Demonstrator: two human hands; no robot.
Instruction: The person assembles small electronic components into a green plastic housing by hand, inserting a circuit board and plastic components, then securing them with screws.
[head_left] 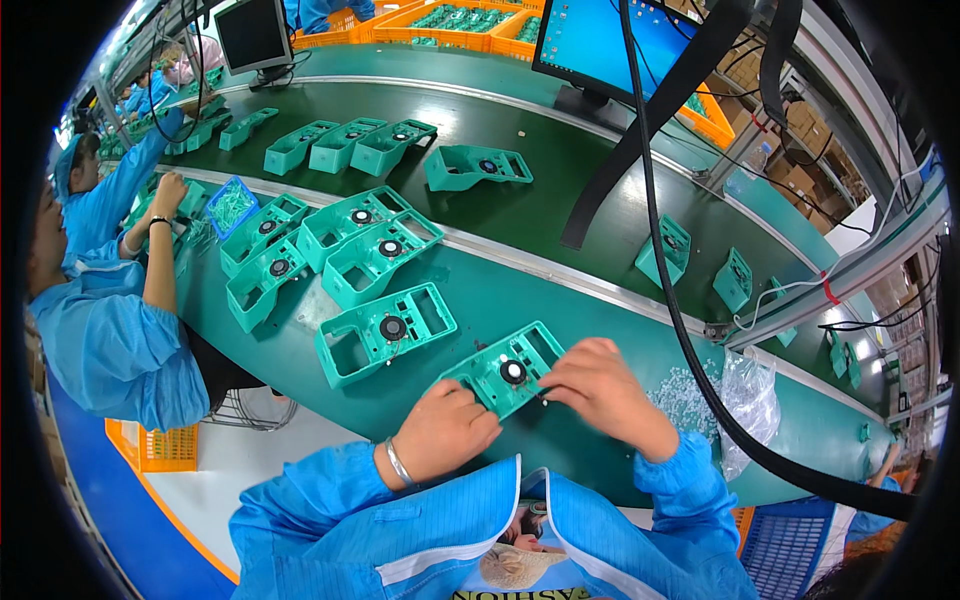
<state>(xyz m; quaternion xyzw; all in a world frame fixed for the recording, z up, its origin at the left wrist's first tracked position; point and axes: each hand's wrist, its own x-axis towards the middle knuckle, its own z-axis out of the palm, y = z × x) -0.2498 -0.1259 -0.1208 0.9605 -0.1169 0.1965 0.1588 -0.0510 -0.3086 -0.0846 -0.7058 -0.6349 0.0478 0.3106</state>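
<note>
A green plastic housing with a round black-and-white speaker in it lies on the green bench right in front of me. My left hand is closed on the housing's near left end. Over its right side, my right hand has thumb and fingers pinched together beside the speaker; whatever is between the fingertips is too small to make out. Just left of this piece rests another green housing with a black speaker. Farther left, several similar housings stand close together on the bench.
Small clear parts and a plastic bag lie right of my right hand. A thick black cable hangs across the right side. Beyond the metal rail, more housings sit on a dark green conveyor. Co-workers in blue sit at the left.
</note>
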